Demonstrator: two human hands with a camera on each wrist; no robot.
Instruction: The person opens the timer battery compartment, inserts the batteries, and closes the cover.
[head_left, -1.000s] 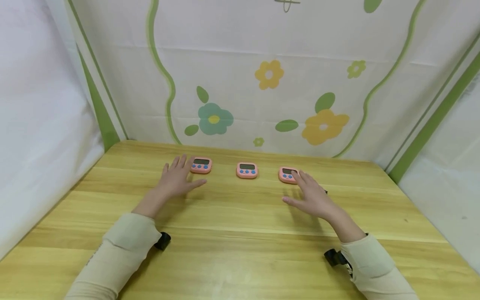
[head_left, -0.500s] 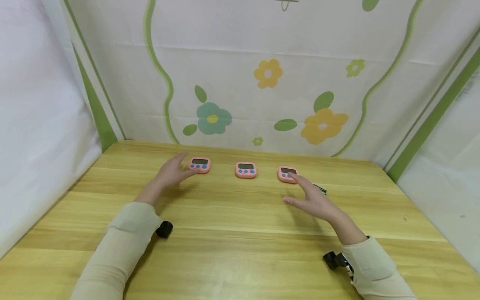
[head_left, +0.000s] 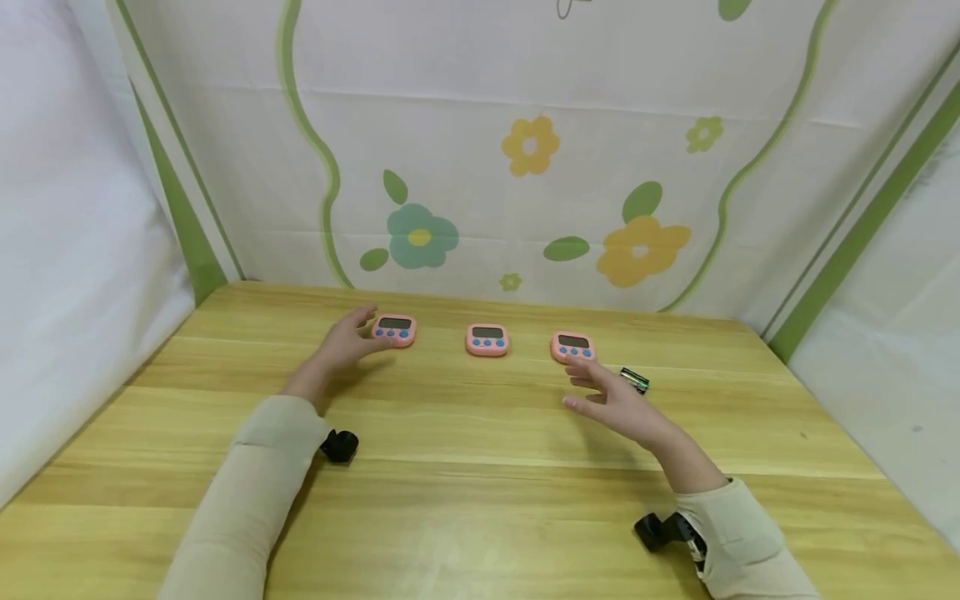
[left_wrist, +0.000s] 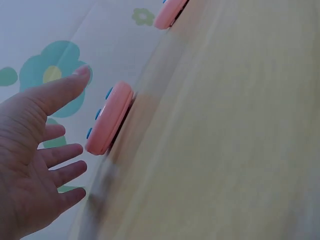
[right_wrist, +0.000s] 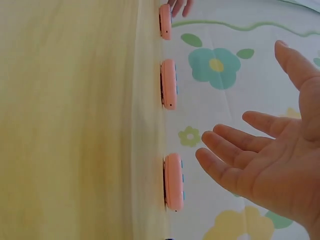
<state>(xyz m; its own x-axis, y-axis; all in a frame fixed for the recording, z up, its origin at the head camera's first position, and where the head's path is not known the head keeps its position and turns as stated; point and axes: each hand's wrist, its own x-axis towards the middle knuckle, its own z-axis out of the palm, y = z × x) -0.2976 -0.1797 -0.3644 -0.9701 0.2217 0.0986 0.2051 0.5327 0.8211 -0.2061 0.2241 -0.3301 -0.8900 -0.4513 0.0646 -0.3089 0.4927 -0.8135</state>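
Left hand (head_left: 343,342): most fingers overlap in the head view; left wrist view separates all four and the thumb, loosely extended, holding nothing. Left timer (head_left: 394,327) sits on the table (head_left: 450,467) just right of these fingers; the thumb tip hides part of its lower edge from the head camera, while left wrist view shows a gap between fingers and timer. Middle timer (head_left: 487,340) lies between the two hands' fingers, cut off at the top in left wrist view. Right timer (head_left: 573,343) is just beyond the right fingertips, which cover a bit of its lower edge. Right hand (head_left: 624,410): released, fingers slackly spread; right wrist view shows the palm and space before the timer. Batteries (head_left: 634,381) lie beyond the right knuckles, count unclear. Versus 0.5 s ago: right fingertips sit lower on the timer, uncovering its display; batteries more exposed.
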